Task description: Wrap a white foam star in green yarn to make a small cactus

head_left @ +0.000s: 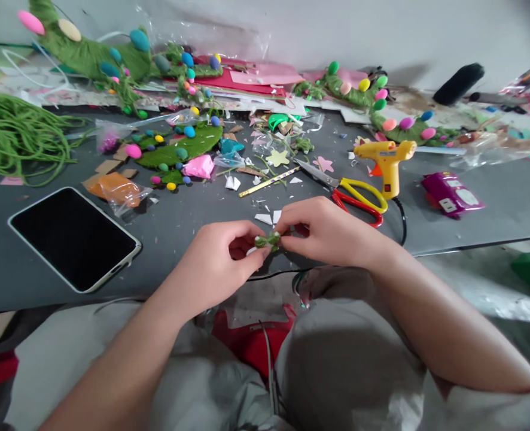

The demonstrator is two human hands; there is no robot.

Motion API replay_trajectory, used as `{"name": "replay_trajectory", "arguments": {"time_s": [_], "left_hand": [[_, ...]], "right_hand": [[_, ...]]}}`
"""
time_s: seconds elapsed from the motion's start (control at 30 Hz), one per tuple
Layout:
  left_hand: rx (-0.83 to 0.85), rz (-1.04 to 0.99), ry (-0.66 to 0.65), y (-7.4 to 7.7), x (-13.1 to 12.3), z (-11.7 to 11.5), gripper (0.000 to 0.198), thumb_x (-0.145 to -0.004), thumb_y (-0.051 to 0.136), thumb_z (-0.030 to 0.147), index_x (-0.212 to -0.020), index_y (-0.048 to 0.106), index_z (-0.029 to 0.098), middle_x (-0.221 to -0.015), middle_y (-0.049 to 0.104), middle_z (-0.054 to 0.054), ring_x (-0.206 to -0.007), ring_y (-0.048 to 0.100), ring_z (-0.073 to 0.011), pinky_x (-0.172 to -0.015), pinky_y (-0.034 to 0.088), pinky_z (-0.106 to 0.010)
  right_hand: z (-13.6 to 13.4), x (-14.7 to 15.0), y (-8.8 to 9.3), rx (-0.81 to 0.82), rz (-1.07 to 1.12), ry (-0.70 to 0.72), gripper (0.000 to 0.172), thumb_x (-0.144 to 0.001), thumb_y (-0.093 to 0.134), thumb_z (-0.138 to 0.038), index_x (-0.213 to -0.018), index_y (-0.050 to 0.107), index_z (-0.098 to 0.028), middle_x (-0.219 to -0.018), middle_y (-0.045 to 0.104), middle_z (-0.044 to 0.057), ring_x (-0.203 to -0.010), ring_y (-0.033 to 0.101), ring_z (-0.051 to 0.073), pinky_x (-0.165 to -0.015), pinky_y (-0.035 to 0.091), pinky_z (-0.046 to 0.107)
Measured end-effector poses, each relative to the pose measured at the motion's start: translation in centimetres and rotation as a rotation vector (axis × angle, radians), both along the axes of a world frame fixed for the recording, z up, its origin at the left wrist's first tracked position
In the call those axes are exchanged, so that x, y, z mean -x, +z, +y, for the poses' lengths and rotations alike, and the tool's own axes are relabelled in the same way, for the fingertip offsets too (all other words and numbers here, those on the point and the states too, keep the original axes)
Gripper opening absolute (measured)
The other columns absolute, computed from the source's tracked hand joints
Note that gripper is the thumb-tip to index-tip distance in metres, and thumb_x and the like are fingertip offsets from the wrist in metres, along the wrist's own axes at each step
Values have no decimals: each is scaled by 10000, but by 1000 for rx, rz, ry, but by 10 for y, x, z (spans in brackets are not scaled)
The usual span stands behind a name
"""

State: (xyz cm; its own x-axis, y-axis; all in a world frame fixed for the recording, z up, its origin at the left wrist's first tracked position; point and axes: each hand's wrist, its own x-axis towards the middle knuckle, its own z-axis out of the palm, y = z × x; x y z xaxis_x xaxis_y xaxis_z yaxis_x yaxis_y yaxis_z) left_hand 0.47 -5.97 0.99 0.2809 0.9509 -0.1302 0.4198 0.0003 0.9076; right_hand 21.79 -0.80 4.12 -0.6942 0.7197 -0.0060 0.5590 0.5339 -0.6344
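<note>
Between my hands, above the table's front edge, is a small green yarn bow (267, 240) with whitish spots. My left hand (222, 254) pinches its left side with thumb and fingers. From the other side, the fingertips of my right hand (321, 230) close on its right end. Small white paper scraps (264, 219) lie just beyond my fingers. Scissors (359, 194) with one red and one yellow handle rest past my right hand, blades partly open. A yellow glue gun (387, 161) stands behind them.
A tablet-like black-screened device (74, 239) lies at left, below a heap of green yarn (18, 134). Green wrapped shapes with coloured eggs (99, 57) line the back. An orange packet (116, 190), a purple packet (452, 194) and a patterned strip (269, 182) are on the table.
</note>
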Motion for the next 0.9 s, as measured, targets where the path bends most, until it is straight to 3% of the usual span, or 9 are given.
{"name": "replay_trajectory", "arguments": {"time_s": [0.1,0.23,0.4,0.53,0.73,0.9], "left_hand": [[-55,55,93,1,-5,-2,84,-829,756,295,-872,746,222,-741,744,5,-651,653,-147,-587,493,-238],[-86,18,227,4,-11,-2,94,-803,771,279,-853,740,205,-719,735,2,-637,653,-147,-573,495,-237],[-93,-225,413,4,-16,0,137,-795,812,279,-876,739,196,-728,734,5,-639,690,-141,-574,530,-222],[-77,-527,498,-2,-18,1,144,-798,834,276,-885,745,204,-742,743,13,-663,702,-128,-674,582,-236],[47,-815,468,-2,-14,5,182,-736,880,232,-871,763,193,-771,753,3,-667,694,-116,-668,586,-226],[162,-876,302,5,-6,4,127,-734,880,211,-819,790,182,-721,746,-19,-607,671,-104,-597,569,-196]], "right_hand": [[-2,3,1,100,48,-137,84,-782,660,-130,-741,730,-150,-666,654,-21,-600,524,83,-593,397,229],[-8,6,2,166,148,-204,81,-788,671,-166,-714,700,-151,-626,626,-30,-567,491,75,-548,383,221],[-14,13,-2,-108,291,-203,73,-835,655,-129,-783,698,-157,-727,641,-2,-659,533,99,-627,423,237],[-20,17,-5,-316,338,-139,125,-906,601,-119,-869,708,-171,-823,645,32,-756,575,132,-698,457,269],[-23,19,-6,-349,411,-114,160,-923,589,-120,-917,724,-207,-898,688,44,-784,613,144,-684,484,279],[-10,11,-3,-200,412,-66,125,-863,643,-95,-862,739,-176,-857,700,24,-684,569,103,-588,436,237]]}}
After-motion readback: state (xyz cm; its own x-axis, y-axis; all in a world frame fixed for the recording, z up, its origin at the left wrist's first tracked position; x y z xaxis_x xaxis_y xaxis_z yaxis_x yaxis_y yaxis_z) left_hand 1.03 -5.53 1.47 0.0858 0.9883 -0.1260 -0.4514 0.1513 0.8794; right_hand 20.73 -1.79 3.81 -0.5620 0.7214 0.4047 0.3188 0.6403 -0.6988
